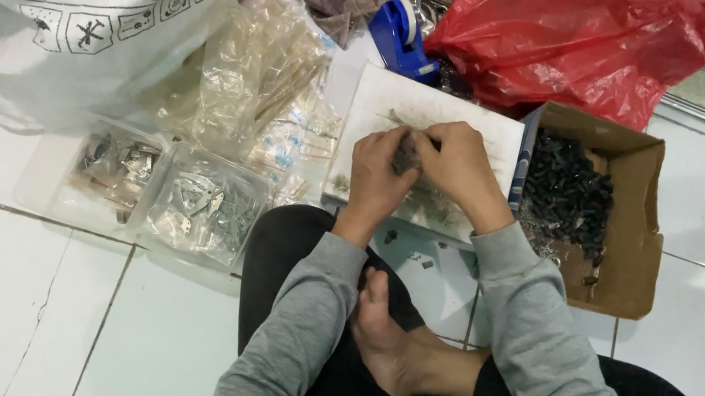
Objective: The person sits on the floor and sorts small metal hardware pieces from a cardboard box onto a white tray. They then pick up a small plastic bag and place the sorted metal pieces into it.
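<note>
- The left hand (377,177) and the right hand (459,169) are meeting over a white board (376,104), fingertips of both closing together on a small dark part (406,153) pinched between them.
- The part is sitting right at the fingertips, held clear of the board; whether it is one piece or two being joined, I cannot tell.
- Just right of the right-hand fingers, a cardboard box (637,222) is holding a heap of small black parts (565,194); judging by that heap, plenty of pieces are waiting, though finished and unfinished ones are looking alike.
- Left of and below the left-hand fingers, two clear plastic trays (142,232) are holding small metal pieces (207,204), and clear bags of thin parts (264,73) are lying beyond them.
- Both forearms, in grey sleeves, are angling inward from the crossed legs, wrists bent so the knuckles are facing up and the thumbs are tucking underneath.
- Beyond the fingers, a red plastic bag (581,41) and a blue tape dispenser (400,37) are lying on the floor.
</note>
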